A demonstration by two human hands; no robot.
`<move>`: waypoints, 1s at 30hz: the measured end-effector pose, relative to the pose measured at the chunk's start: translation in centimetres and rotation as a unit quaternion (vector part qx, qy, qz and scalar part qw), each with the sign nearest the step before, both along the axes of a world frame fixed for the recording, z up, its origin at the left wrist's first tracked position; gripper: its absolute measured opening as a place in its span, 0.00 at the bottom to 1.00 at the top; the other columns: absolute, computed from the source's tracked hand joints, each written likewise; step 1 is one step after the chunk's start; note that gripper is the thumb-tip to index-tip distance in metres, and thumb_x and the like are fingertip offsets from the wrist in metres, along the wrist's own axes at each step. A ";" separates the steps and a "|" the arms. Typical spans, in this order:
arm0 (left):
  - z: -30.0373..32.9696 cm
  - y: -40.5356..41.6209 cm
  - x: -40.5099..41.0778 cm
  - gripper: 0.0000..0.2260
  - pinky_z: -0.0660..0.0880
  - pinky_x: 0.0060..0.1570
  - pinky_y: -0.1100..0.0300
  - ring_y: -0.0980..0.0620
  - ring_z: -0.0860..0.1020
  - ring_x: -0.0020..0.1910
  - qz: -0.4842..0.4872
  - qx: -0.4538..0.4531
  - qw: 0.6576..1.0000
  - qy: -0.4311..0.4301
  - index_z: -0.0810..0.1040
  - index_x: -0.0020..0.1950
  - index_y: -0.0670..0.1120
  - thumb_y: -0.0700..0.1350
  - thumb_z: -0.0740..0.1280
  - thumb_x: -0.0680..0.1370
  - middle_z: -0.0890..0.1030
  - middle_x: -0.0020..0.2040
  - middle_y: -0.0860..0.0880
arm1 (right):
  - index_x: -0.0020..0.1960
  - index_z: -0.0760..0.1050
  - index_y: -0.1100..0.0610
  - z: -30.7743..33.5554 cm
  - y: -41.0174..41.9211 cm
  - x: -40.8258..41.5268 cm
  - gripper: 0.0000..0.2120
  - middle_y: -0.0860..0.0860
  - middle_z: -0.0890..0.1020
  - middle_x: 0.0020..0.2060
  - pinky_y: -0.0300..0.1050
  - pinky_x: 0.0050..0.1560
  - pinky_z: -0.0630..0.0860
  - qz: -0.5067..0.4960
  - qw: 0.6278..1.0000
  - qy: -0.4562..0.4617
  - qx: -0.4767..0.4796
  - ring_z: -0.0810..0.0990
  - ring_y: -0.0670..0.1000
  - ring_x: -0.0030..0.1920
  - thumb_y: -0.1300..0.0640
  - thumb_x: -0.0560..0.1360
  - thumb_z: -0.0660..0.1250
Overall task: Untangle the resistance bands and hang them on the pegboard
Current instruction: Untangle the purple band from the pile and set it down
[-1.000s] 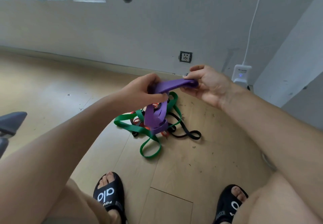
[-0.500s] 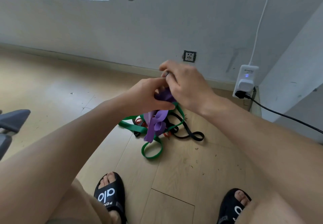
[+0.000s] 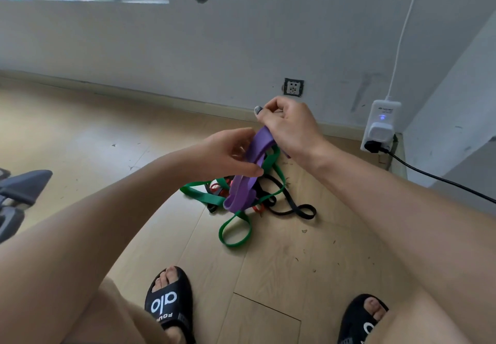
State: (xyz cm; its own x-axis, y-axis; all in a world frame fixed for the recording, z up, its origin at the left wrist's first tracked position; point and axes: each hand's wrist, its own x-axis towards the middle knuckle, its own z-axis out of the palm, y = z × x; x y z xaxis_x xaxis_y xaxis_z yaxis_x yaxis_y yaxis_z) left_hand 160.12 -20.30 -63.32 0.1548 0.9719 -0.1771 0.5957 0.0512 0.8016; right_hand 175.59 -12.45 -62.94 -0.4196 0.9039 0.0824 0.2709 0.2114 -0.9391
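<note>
Head view looks down on the purple band [image 3: 249,171], a wide flat loop held up between both hands, its long axis slanting from upper right at the right hand [image 3: 288,126] down to lower left, where its bottom fold hangs into the tangle on the floor [image 3: 80,134]. The upper end sits in the right hand, the higher and farther of the two; the left hand [image 3: 228,153] is lower and nearer, at the band's middle. To come free, I judge the purple band must lift up and toward the right, away from the green band [image 3: 236,231] that crosses beside and under it. The right hand is curled closed around the top of the band. The left hand's fingers are partly bent, thumb laid across the band's face, pinching it. Below lie the green loop, a black band [image 3: 298,209] and a red band [image 3: 218,186], all still knotted together
</note>
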 end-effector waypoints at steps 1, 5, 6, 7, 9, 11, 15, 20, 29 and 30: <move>-0.1 0.0 0.1 0.16 0.80 0.55 0.39 0.41 0.82 0.49 -0.004 0.002 1.000 -0.004 0.77 0.53 0.48 0.51 0.75 0.69 0.83 0.48 0.45 | 0.41 0.75 0.56 0.1 0.1 0.0 0.12 0.44 0.70 0.23 0.41 0.32 0.65 -0.014 1.000 0.017 -0.007 0.66 0.46 0.26 0.52 0.81 0.68; -0.6 0.4 -0.5 0.12 0.82 0.48 0.49 0.50 0.81 0.41 -0.011 0.012 1.000 -0.001 0.73 0.50 0.48 0.41 0.75 0.75 0.82 0.41 0.55 | 0.41 0.75 0.55 0.2 0.6 1.1 0.11 0.43 0.74 0.24 0.35 0.28 0.67 -0.052 0.998 0.006 0.030 0.70 0.43 0.25 0.52 0.81 0.68; -0.5 0.4 -0.8 0.12 0.79 0.43 0.53 0.53 0.77 0.37 -0.002 0.022 1.000 0.009 0.73 0.47 0.51 0.42 0.76 0.74 0.80 0.37 0.58 | 0.42 0.75 0.54 0.1 0.7 1.5 0.11 0.43 0.76 0.26 0.35 0.28 0.68 -0.047 0.996 -0.030 0.064 0.72 0.43 0.27 0.51 0.81 0.67; -0.4 0.4 -0.9 0.13 0.75 0.40 0.56 0.54 0.74 0.35 0.009 0.036 0.999 0.017 0.73 0.44 0.53 0.44 0.78 0.72 0.78 0.35 0.59 | 0.42 0.75 0.53 -0.1 0.8 1.8 0.11 0.44 0.79 0.30 0.36 0.30 0.69 -0.039 0.992 -0.073 0.096 0.74 0.44 0.30 0.51 0.82 0.67; -0.3 0.2 -1.0 0.11 0.72 0.38 0.57 0.54 0.74 0.34 0.029 0.050 0.998 0.005 0.76 0.44 0.52 0.48 0.78 0.70 0.78 0.35 0.56 | 0.44 0.77 0.54 -0.4 1.0 2.3 0.12 0.46 0.80 0.34 0.40 0.35 0.70 -0.014 0.979 -0.153 0.133 0.75 0.47 0.35 0.48 0.82 0.65; -0.1 0.1 -1.0 0.10 0.76 0.40 0.56 0.53 0.77 0.35 0.030 0.046 0.998 -0.013 0.79 0.47 0.48 0.42 0.78 0.72 0.81 0.37 0.53 | 0.45 0.77 0.55 -0.8 1.1 2.5 0.14 0.48 0.78 0.33 0.43 0.34 0.67 0.017 0.969 -0.207 0.135 0.72 0.48 0.33 0.48 0.84 0.62; -0.2 -0.1 -0.9 0.10 0.78 0.39 0.50 0.53 0.77 0.34 0.030 0.054 0.998 0.013 0.79 0.46 0.48 0.42 0.78 0.71 0.81 0.36 0.51 | 0.49 0.78 0.57 -1.0 0.5 1.9 0.15 0.47 0.77 0.33 0.47 0.39 0.65 0.049 0.959 -0.214 0.181 0.73 0.49 0.34 0.52 0.85 0.57; 0.2 -0.1 0.4 0.10 0.70 0.35 0.60 0.57 0.69 0.31 0.046 0.105 0.992 0.060 0.75 0.39 0.52 0.46 0.77 0.72 0.73 0.31 0.59 | 0.60 0.78 0.55 0.2 -1.8 0.5 0.14 0.49 0.82 0.41 0.42 0.50 0.63 0.121 0.947 -0.157 0.253 0.76 0.52 0.45 0.53 0.86 0.55; 0.7 0.1 1.0 0.12 0.81 0.50 0.42 0.44 0.83 0.46 0.021 0.086 0.996 0.005 0.78 0.52 0.49 0.45 0.76 0.72 0.83 0.46 0.46 | 0.43 0.72 0.58 0.0 -1.2 0.3 0.22 0.52 0.80 0.34 0.40 0.34 0.68 0.101 0.973 -0.129 0.161 0.77 0.51 0.35 0.44 0.86 0.55; 0.6 0.2 0.9 0.14 0.81 0.52 0.41 0.42 0.83 0.49 0.017 0.077 0.997 -0.007 0.78 0.55 0.49 0.45 0.76 0.72 0.83 0.48 0.46 | 0.40 0.71 0.58 0.0 -1.2 0.3 0.22 0.51 0.77 0.31 0.38 0.32 0.65 0.092 0.975 -0.118 0.165 0.74 0.49 0.32 0.45 0.86 0.55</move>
State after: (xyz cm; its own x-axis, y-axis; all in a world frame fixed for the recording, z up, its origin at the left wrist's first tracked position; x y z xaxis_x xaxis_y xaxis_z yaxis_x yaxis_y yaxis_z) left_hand 161.06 -20.11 -62.75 0.1230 0.9921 -0.0233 0.5843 -0.0535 0.8098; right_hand 175.92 -13.64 -62.94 -0.6139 0.7528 0.2376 0.4003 0.5563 -0.7282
